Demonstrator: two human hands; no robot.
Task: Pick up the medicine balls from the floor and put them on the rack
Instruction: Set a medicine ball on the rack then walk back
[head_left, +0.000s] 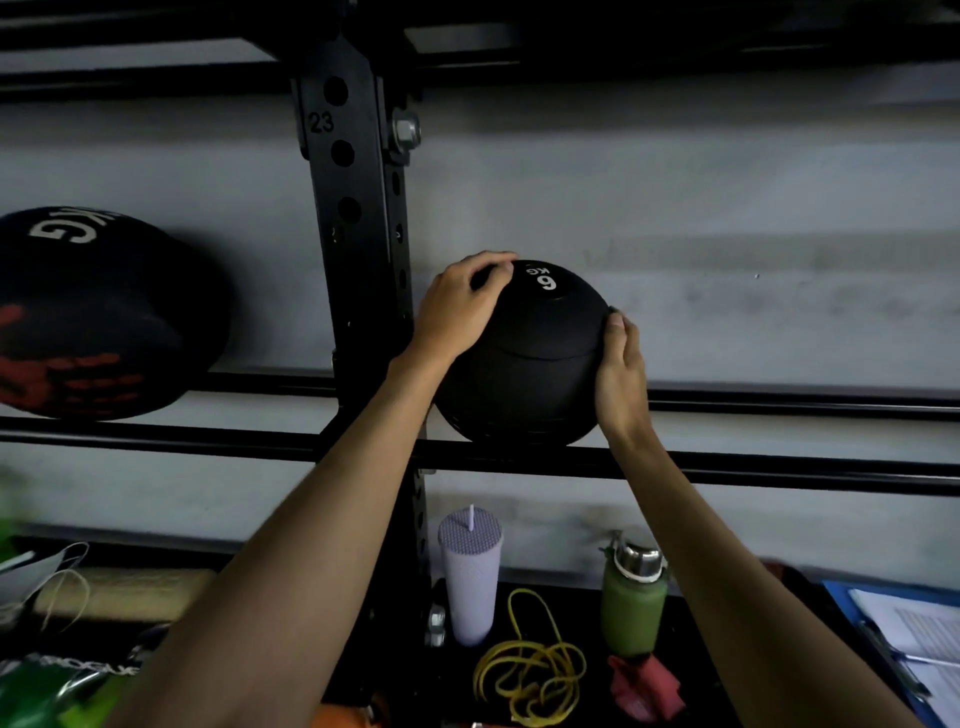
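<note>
A black medicine ball (530, 364) marked 6 KG sits on the two black rails of the rack (727, 465), just right of the upright post (356, 218). My left hand (460, 306) grips its upper left side with curled fingers. On the ball's right side my right hand (621, 371) presses flat, thumb up. A larger black and red medicine ball (98, 317) rests on the same rails at the far left.
Below the rack a lower shelf holds a lilac tumbler (470, 577) with a straw, a green bottle (634, 603), a yellow band (530, 670), a red cloth, a blue clipboard (898, 644) and a face mask (39, 577). A grey wall is behind.
</note>
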